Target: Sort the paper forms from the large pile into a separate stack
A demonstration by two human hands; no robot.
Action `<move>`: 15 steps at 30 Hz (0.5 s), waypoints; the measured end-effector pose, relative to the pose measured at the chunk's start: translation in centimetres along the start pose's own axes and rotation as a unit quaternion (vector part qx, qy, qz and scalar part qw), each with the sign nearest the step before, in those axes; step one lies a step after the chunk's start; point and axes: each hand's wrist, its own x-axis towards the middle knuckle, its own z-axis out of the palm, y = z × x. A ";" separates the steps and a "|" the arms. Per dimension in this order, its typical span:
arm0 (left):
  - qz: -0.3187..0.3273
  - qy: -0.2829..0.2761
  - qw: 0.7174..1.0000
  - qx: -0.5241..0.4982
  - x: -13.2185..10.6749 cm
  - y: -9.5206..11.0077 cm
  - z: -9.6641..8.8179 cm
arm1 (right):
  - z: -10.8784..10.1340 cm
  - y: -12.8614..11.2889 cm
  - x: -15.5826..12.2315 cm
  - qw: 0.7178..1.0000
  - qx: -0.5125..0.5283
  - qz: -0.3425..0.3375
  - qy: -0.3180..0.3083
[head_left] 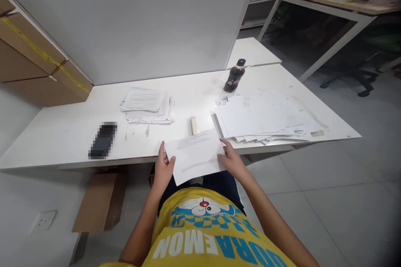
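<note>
Between both hands I hold a printed sheet of paper (197,154) over the front edge of the desk, tilted toward me. My left hand (164,166) grips its left edge, thumb on top. On the opposite edge, my right hand (231,159) pinches the paper with the thumb over the print. Just beyond the sheet lies a small cream-coloured stapler-like object (194,125), partly covered by the paper. A stack of printed papers (145,102) rests at the back left. To the right spreads a larger, untidy pile of papers (260,114).
A dark cola bottle (234,76) stands upright behind the right pile. A blurred dark phone-like object (102,141) lies on the white desk (69,117) at left. Cardboard boxes (37,56) stand far left, another box (98,200) under the desk. A grey panel (140,21) closes the back.
</note>
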 end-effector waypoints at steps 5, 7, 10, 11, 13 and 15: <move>0.025 0.016 0.988 0.152 0.9 1.1 -0.5 | -0.7 -4.4 -0.5 0.970 -0.140 -0.160 0.119; 0.043 0.013 0.983 0.177 1.7 1.5 -0.5 | -1.0 -6.1 -0.3 0.966 -0.147 -0.190 0.098; 0.063 0.004 0.977 0.205 2.9 1.8 -0.2 | -1.3 -8.5 -1.0 0.963 -0.087 -0.252 0.040; 0.067 0.000 0.974 0.215 3.3 1.9 -0.1 | -1.5 -9.3 -1.8 0.956 -0.044 -0.289 0.027; 0.067 -0.003 0.969 0.237 4.2 2.2 0.3 | -2.3 -11.0 -4.5 0.929 0.053 -0.367 0.013; 0.055 -0.002 0.966 0.253 5.1 2.7 0.4 | -3.6 -12.2 -8.4 0.907 0.118 -0.404 0.005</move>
